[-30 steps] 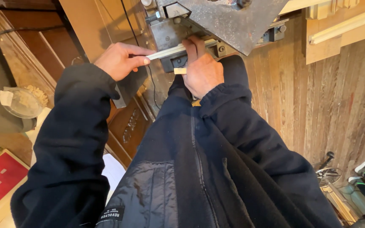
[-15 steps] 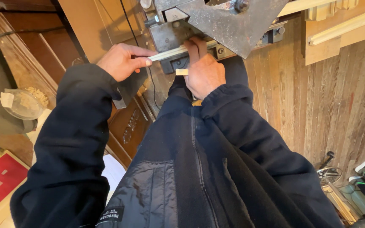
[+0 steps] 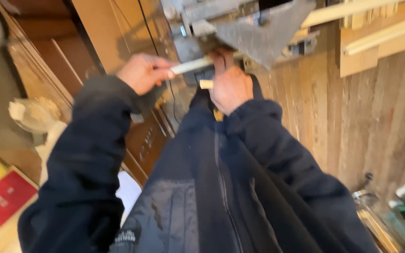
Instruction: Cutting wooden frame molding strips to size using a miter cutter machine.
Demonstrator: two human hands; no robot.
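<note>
Workshop, head camera looking down: I see my left hand (image 3: pixel 142 72) clenched around the near end of a pale wooden strip (image 3: pixel 194 65), thumb and fingers pinching it where it sticks out to the left. The strip's long axis runs left to right, rising slightly toward the right, and its far end goes in under the grey metal plate (image 3: pixel 268 35) of a bench machine (image 3: pixel 202 18) at the top of the view. My right hand (image 3: pixel 230 86) is pressed down on the strip just beside the machine, fingers curled over it; the blur keeps me from telling how tightly it grips. A small pale offcut (image 3: pixel 206 84) shows just below the strip, at the edge of the right hand, and whether the hand holds it I cannot tell. The right hand is the nearer of the two to the machine; the left sits well out along the free end. Both sleeves are dark blue, as is the jacket (image 3: pixel 212 187) filling the middle. Wooden boards (image 3: pixel 380 117) line the right side; a red flat item (image 3: pixel 3 201) lies at lower left.
</note>
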